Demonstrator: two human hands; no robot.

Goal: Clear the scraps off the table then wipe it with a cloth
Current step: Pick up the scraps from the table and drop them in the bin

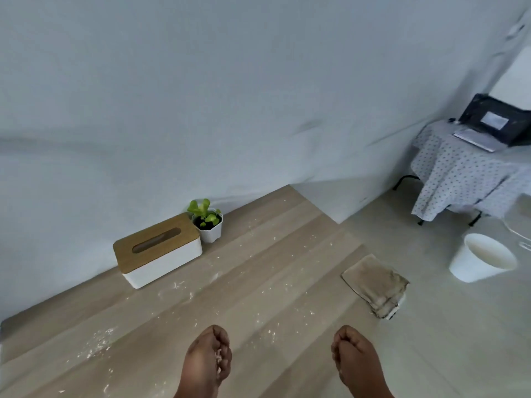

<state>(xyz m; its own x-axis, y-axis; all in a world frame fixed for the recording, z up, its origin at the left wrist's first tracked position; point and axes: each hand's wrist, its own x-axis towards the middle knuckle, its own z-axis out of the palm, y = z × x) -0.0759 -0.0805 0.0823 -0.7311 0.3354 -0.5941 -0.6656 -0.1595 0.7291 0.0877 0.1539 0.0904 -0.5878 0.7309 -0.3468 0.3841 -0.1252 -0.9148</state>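
The pale wood-grain table runs along a plain white wall; fine whitish scraps lie scattered over its surface — thickest near the front left, thinner in streaks toward the far end. A folded beige cloth lies flat at the table's right edge, one corner hanging just past it.

At the near edge the left hand is curled with its fingers drawn in; pale flecks of the scraps show pinched among the fingertips. The right hand is curled into a loose fist beside it, well apart from the left; whether it holds anything cannot be told.

Against the wall stands a white rectangular tissue box with a light wooden slotted lid; just beside its far end sits a small green leafy plant in a white pot, close to the box.

On the pale floor to the right of the table stands a white plastic bin, tilted in this wide view; farther back a small table draped in a dotted white cloth carries an open dark laptop.
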